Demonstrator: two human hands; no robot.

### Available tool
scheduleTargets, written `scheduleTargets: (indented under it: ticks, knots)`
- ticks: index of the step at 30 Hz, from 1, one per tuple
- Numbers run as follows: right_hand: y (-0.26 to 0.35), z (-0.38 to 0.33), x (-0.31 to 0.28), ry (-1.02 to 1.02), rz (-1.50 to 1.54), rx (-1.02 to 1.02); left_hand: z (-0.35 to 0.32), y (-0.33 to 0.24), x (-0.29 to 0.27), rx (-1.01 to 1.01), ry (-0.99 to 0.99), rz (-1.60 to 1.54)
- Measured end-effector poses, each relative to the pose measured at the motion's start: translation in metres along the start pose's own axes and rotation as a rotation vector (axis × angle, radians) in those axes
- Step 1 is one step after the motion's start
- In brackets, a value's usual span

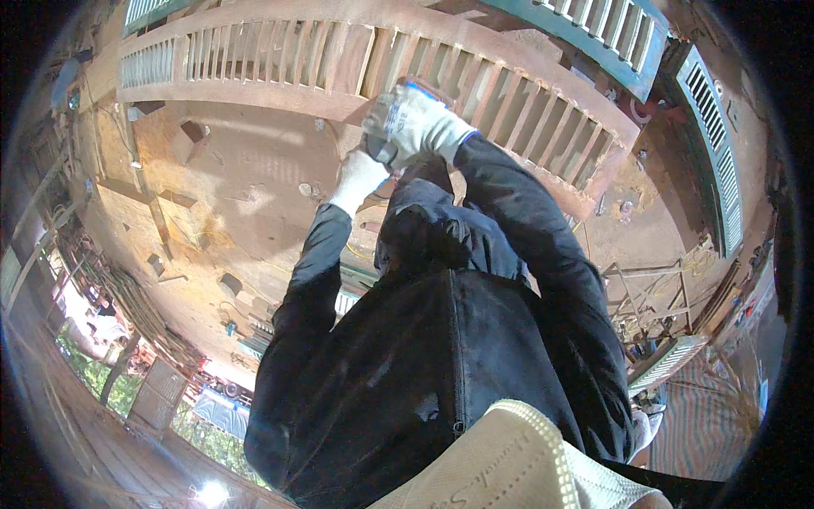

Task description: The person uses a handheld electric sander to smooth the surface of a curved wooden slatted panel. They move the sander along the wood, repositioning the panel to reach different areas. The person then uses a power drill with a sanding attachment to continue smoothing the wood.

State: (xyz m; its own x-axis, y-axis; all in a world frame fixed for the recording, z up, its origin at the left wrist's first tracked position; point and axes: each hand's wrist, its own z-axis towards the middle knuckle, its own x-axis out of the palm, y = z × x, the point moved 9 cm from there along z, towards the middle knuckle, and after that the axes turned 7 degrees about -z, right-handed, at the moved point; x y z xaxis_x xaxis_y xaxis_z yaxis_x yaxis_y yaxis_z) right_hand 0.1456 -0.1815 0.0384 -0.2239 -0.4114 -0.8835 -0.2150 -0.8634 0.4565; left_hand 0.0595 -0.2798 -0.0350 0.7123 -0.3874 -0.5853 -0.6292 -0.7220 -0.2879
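Note:
A long brown slatted wooden shutter panel (343,59) lies across the far side in front of me. At its near edge, my right hand (420,125), in a white knit glove, is closed over a dark handheld tool (381,151). Just below and to the left, my left hand (363,176), gloved the same way, wraps the tool's near end. Gloves cover most of the tool, so its exact kind is hidden. Ahead of the right hand, a reddish-brown edge shows against the slats.
A blue-green louvred shutter (606,34) lies beyond the panel, and another (716,144) leans at the right. A wooden frame (649,293) stands at lower right near a striped sheet (699,416). Offcuts (193,131) and a yellow cord (360,252) lie on the dusty ground.

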Motion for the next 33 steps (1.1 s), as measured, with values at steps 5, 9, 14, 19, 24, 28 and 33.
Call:
scheduleTargets:
  ticks: [5, 9, 14, 19, 24, 28, 33]
  knots:
    - [-0.018, 0.003, 0.011, -0.013, 0.248, 0.171, -0.015, -0.003, -0.011, 0.053, 0.001, -0.111]
    - [-0.017, 0.01, -0.01, 0.028, 0.026, 0.014, -0.005, -0.026, -0.022, -0.081, 0.106, -0.031]
    - [0.0, 0.001, -0.009, 0.093, 0.148, 0.059, -0.007, 0.0, -0.006, -0.073, 0.009, 0.114]
    - [0.029, 0.004, 0.0, -0.025, 0.215, 0.017, -0.032, 0.03, -0.005, -0.076, 0.057, 0.037]
    - [-0.021, 0.002, -0.021, 0.079, 0.069, 0.055, 0.0, -0.033, -0.02, -0.081, 0.092, 0.076]
    - [-0.087, 0.017, -0.032, 0.22, -0.069, 0.174, 0.067, -0.08, -0.025, 0.07, 0.137, 0.299]
    - [-0.167, 0.023, -0.099, 0.262, -0.357, 0.366, 0.129, -0.194, -0.049, 0.342, 0.162, 0.401]
